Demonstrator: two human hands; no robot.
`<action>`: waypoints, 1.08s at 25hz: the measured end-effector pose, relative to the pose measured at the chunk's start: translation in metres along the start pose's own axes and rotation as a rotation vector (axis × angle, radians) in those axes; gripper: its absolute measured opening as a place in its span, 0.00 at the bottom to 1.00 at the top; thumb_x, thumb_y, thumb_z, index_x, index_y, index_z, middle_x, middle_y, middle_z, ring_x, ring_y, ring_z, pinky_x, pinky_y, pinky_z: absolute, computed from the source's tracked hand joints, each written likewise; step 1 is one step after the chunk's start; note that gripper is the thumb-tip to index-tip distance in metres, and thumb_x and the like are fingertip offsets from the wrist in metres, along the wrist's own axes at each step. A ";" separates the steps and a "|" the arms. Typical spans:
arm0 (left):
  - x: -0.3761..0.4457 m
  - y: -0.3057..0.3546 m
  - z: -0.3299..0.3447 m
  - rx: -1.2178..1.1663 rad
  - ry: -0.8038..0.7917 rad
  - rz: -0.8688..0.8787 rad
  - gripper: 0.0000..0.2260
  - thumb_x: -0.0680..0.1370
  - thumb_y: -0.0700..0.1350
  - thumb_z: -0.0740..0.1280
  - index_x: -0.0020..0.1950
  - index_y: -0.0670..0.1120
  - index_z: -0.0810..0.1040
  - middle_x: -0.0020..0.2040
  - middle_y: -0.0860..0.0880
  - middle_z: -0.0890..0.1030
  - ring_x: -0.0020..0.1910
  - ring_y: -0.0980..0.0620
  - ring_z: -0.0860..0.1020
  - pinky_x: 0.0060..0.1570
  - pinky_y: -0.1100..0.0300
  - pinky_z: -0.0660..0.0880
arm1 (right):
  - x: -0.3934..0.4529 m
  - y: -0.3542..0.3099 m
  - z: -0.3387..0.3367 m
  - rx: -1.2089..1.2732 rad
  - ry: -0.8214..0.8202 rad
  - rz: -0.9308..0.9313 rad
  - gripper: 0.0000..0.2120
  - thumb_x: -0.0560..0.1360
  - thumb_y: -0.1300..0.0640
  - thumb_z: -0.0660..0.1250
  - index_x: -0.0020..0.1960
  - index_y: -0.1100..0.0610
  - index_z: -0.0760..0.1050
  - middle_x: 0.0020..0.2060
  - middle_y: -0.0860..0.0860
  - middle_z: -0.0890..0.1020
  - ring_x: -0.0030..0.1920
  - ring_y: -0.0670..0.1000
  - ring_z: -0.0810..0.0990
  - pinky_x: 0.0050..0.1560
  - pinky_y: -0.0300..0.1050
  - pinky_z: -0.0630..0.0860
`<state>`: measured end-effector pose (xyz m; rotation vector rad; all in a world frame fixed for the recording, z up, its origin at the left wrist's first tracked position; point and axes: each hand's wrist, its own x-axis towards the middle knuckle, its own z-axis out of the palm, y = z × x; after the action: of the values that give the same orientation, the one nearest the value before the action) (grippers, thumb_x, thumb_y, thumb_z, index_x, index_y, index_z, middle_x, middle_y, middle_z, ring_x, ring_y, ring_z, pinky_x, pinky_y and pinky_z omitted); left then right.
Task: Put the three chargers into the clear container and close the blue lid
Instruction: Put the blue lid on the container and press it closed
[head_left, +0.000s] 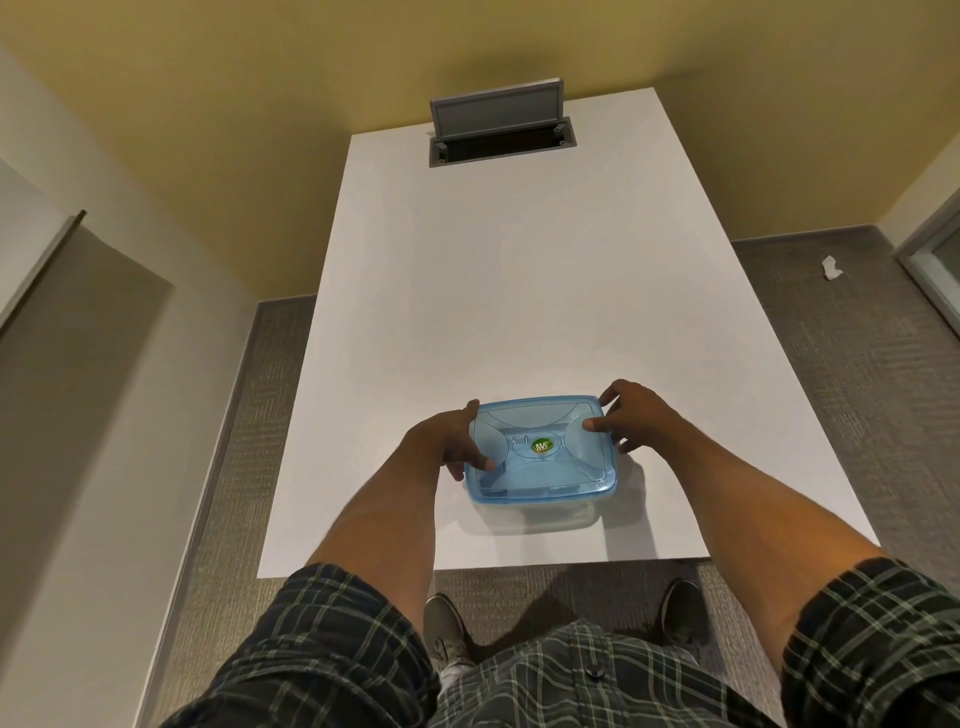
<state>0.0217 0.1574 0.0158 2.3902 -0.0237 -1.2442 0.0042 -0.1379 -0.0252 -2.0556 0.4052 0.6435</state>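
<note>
A translucent blue lid (540, 447) with a small green sticker at its middle lies flat on top of the clear container (540, 517), near the front edge of the white table (493, 286). My left hand (447, 436) grips the lid's left edge, thumb on top. My right hand (631, 415) holds the lid's far right corner, thumb pressing on its top. No chargers show through the lid or anywhere on the table.
At the table's far end a grey cable hatch (501, 137) stands with its flap raised. Grey carpet lies on both sides, with a scrap of white paper (831, 267) on the floor at the right. My shoes show below the table's front edge.
</note>
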 end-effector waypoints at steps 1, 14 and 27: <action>0.000 0.000 0.000 0.017 0.006 0.001 0.53 0.72 0.44 0.78 0.83 0.51 0.43 0.67 0.41 0.79 0.50 0.36 0.86 0.56 0.50 0.82 | 0.002 -0.001 0.000 -0.025 0.011 0.008 0.22 0.69 0.56 0.80 0.55 0.62 0.73 0.43 0.59 0.81 0.36 0.56 0.82 0.31 0.48 0.80; -0.008 0.003 0.000 0.183 -0.050 -0.055 0.65 0.65 0.51 0.83 0.82 0.53 0.34 0.62 0.43 0.82 0.48 0.46 0.86 0.58 0.53 0.81 | 0.001 0.005 0.000 -0.007 0.056 0.023 0.19 0.72 0.55 0.77 0.54 0.61 0.72 0.37 0.58 0.82 0.28 0.53 0.81 0.32 0.47 0.81; -0.006 0.006 0.014 0.358 0.024 -0.044 0.68 0.64 0.52 0.83 0.81 0.47 0.29 0.66 0.40 0.78 0.58 0.42 0.83 0.62 0.48 0.78 | -0.014 0.008 -0.009 -0.178 -0.315 0.010 0.42 0.61 0.58 0.85 0.67 0.57 0.64 0.49 0.56 0.79 0.43 0.54 0.84 0.36 0.43 0.82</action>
<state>0.0084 0.1475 0.0155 2.7215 -0.2035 -1.3236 -0.0089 -0.1491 -0.0188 -2.0719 0.1799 1.0223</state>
